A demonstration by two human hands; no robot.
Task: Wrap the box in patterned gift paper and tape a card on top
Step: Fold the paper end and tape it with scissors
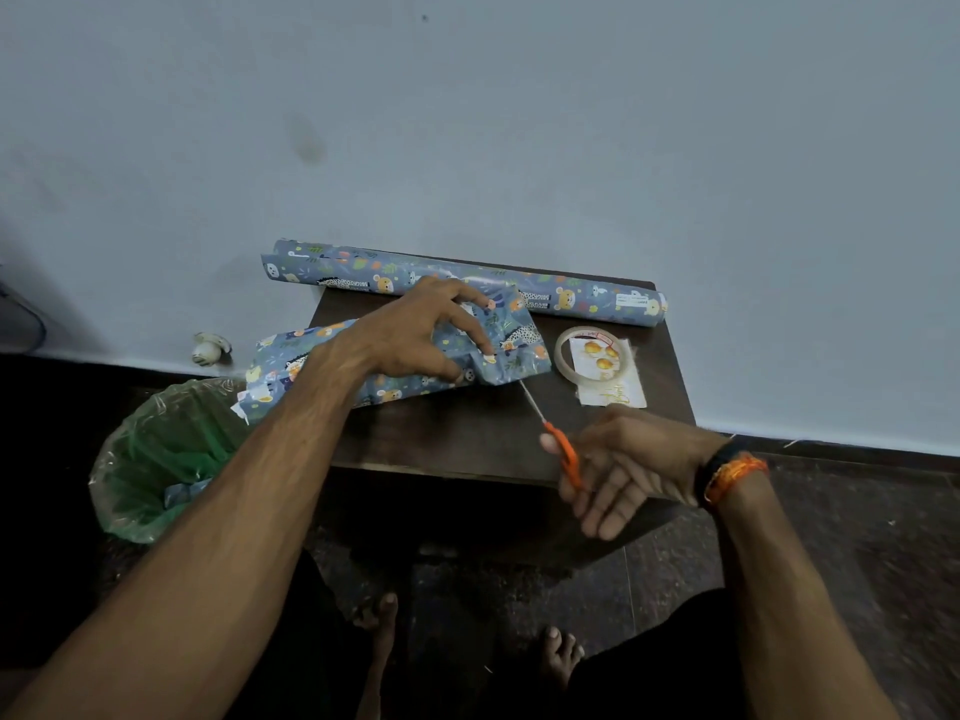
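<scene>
While my left hand [415,335] presses down on the box [498,345], fingers spread and bent over its blue animal-print paper at the centre of the frame, my right hand [623,470] grips the orange-handled scissors [558,444] lower right, blades pointing up at the box's near corner. Loose paper [280,366] trails left off the small dark table [467,433]. Along the table's far edge lies the paper roll [571,293]. Right of the box, the tape ring [595,361] rests on the card [618,392]. At lower left stands a green-lined bin [156,459].
</scene>
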